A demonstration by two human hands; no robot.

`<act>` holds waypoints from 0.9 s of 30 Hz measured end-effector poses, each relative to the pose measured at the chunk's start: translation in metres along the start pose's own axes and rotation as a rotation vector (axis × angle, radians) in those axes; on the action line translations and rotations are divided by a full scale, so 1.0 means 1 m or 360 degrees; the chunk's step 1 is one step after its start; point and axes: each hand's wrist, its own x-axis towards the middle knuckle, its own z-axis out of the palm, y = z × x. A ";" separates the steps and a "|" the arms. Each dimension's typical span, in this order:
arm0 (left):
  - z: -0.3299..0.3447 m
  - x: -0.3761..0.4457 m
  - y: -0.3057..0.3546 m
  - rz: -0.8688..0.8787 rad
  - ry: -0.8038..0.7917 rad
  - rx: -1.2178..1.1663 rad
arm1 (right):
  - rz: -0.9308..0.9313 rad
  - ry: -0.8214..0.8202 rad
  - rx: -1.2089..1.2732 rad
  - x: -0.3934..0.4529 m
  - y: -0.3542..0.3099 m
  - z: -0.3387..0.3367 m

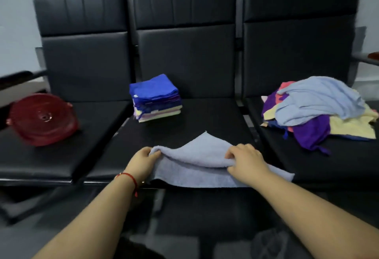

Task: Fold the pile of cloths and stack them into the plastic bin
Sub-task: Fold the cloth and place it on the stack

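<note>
Both forearms are bare, with no sleeve in view on either one. The left wrist carries a thin red string bracelet [128,176]; a short loose end of it hangs down under the wrist. Beside the string a small metallic bead or clasp [143,182] shows.

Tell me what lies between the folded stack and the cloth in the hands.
Head view: nothing; only bare black seat cushion separates the folded stack from the light blue cloth, whose raised corner points toward it.
</note>
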 end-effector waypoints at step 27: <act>0.018 -0.027 0.047 -0.0382 -0.0773 -0.1426 | -0.0050 -0.0187 0.1071 -0.021 -0.083 -0.011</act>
